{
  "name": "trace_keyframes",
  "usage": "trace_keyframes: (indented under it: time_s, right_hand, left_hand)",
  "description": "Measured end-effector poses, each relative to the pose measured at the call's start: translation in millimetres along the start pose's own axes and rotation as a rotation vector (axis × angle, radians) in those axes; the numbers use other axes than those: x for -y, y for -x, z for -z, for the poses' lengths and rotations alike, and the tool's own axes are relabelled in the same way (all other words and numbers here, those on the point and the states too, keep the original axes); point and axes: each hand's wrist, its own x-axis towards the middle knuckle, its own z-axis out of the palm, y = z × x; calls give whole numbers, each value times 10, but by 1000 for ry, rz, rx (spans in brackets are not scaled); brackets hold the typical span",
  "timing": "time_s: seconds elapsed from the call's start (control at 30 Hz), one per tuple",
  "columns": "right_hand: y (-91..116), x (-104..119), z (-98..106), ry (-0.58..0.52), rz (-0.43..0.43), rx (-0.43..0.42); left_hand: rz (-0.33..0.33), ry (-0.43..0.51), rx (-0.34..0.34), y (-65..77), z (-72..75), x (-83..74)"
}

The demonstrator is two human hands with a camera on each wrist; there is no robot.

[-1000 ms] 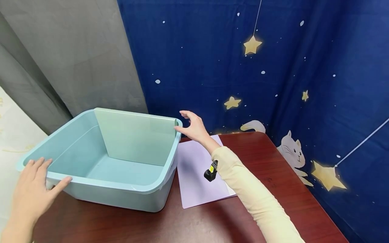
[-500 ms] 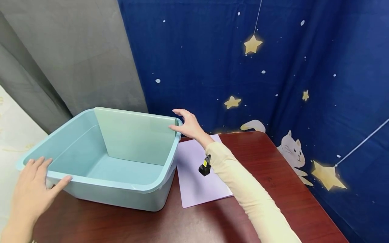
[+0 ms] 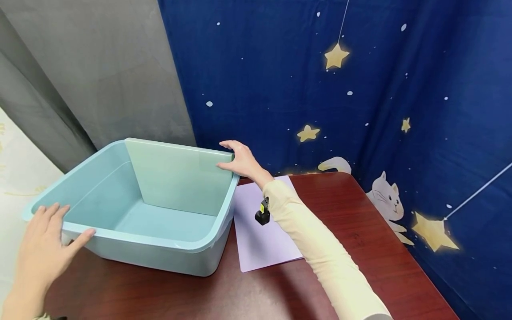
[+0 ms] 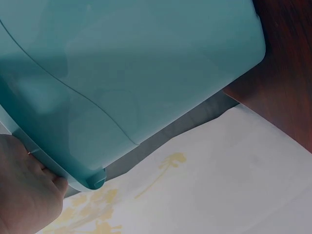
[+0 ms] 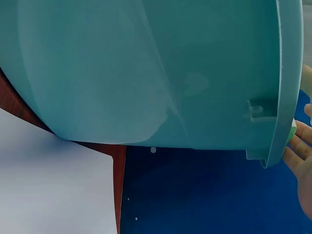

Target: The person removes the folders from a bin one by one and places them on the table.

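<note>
A light-blue plastic basin (image 3: 160, 255) stands on the table. Inside it, a pale green flat board-like thing (image 3: 180, 178) with a thick top edge leans against the far wall. My left hand (image 3: 44, 249) holds the basin's near left corner, fingers over the rim and thumb on its outer side; the left wrist view shows this hand (image 4: 29, 190) at the rim too. At the far right corner, my right hand (image 3: 244, 161) is spread about the end of the green thing, thumb in front and index finger above. In the right wrist view its fingers (image 5: 298, 141) touch a green edge.
Lilac sheets (image 3: 266, 231) lie right of the basin, partly under my right arm. The dark red-brown table (image 3: 332, 213) ends at the right before a blue starry curtain (image 3: 272, 66). A grey curtain (image 3: 112, 66) hangs behind the basin.
My right hand has moved left, from beside the basin's far right corner to around the end of the green thing. The left hand and the basin have not moved.
</note>
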Motion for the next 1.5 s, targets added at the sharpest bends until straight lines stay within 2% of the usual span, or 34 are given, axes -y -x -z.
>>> trace_keyframes:
  time_s: [0.27, 0.43, 0.67, 0.9, 1.03, 1.2, 1.5]
  right_hand:
    - [-46, -12, -44, 12, -11, 38]
    - [-72, -5, -82, 35, 1, 40]
    - [-89, 11, -139, 72, 17, 93]
    - [-64, 67, -137, 88, 14, 77]
    - [-43, 91, -156, 8, 34, 21]
    - [-1, 118, -202, -125, 40, -105]
    - [-20, 197, -205, -243, 48, -281]
  left_hand:
    - [-16, 13, -21, -1, 8, 3]
    - [-15, 6, -18, 2, 12, 9]
    - [0, 1, -4, 15, 21, 19]
    - [4, -9, -4, 13, 23, 8]
    - [10, -15, 1, 13, 17, 10]
    - [2, -18, 5, 6, 8, 7]
    - [12, -9, 3, -9, -4, -5]
